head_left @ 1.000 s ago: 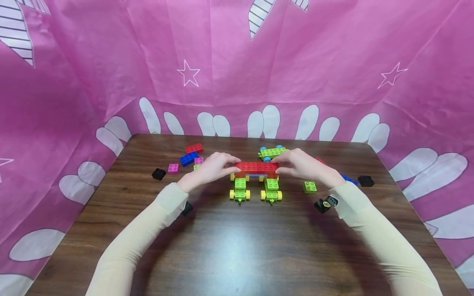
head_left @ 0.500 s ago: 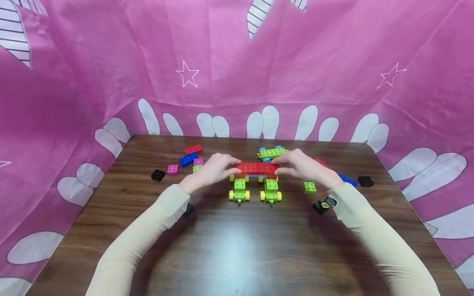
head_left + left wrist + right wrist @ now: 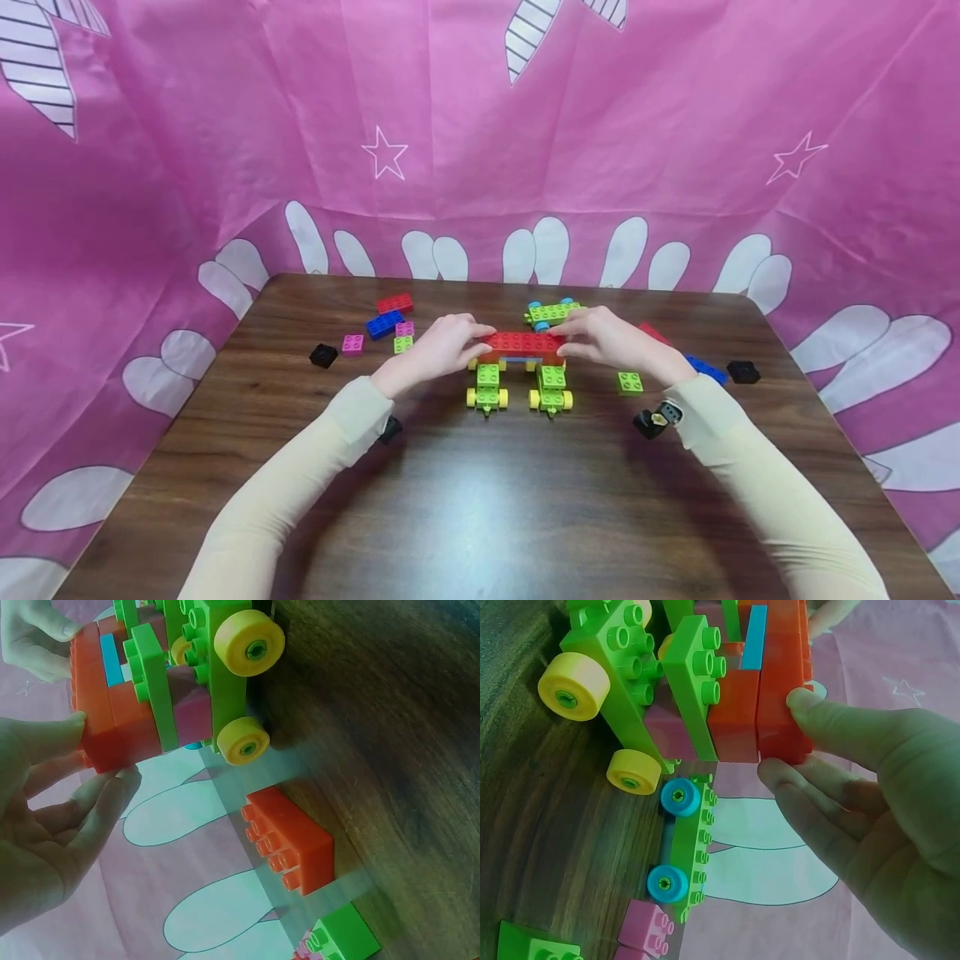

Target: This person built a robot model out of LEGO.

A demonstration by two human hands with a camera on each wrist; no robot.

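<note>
In the head view a toy-brick structure stands mid-table, bridging two green wheeled bases (image 3: 487,398) with yellow wheels (image 3: 249,643). Red bricks (image 3: 521,342) lie in a row across its top, over a blue brick (image 3: 755,637), with green and pink bricks (image 3: 669,727) beneath. My left hand (image 3: 447,343) pinches the left end of the top red row between thumb and fingers. At the opposite end my right hand (image 3: 603,337) grips the row the same way, thumb on the near side, as the right wrist view (image 3: 877,780) confirms.
Behind the structure sits a green base (image 3: 552,313) with blue wheels. Red, blue (image 3: 385,324), pink (image 3: 352,343) and green bricks lie at left. A green brick (image 3: 629,382) and a blue brick (image 3: 707,369) are at right. Black pieces (image 3: 323,356) rest on both sides.
The left wrist has shifted slightly right, uncovering more of the small green brick on the left. Both hands stay at the ends of the red row, and the head view moves a little.
</note>
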